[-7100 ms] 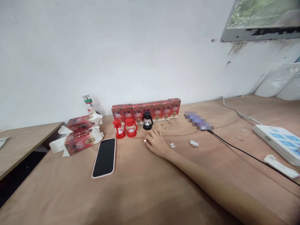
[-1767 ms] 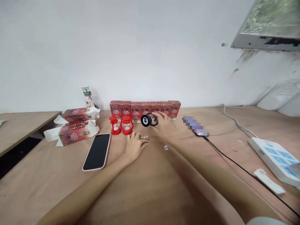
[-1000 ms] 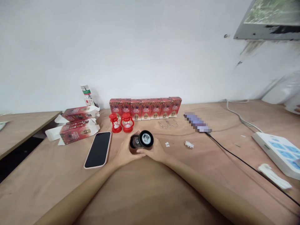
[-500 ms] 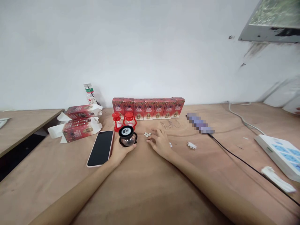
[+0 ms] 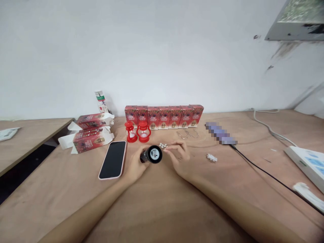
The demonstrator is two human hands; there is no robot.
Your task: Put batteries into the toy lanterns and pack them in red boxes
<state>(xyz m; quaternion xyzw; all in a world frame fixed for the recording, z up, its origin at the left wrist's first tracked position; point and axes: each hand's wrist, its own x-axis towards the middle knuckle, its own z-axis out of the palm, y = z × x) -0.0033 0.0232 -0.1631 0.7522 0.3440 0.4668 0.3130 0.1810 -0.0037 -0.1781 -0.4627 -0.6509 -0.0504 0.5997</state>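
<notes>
My left hand is wrapped round a small black lantern, which is tipped over so its round end with a pale centre faces me and to the right. Just right of it, my right hand has thumb and forefinger pinched on a tiny white disc, mostly covered by the fingertips. Several small white discs lie on the table beyond those fingertips. Two red lanterns with clear globes, a left one and a right one, stand upright behind the black one.
A row of red printed boxes lines the wall. Opened red boxes and a phone lie left. Rightward are thin wire pieces, a white scrap, a cabled blurred device and a power strip.
My left hand has turned the black lantern over sideways and brought it right, toward the other hand. My right hand has lifted from the discs, its fingertips now pinched together near the lantern's end.
</notes>
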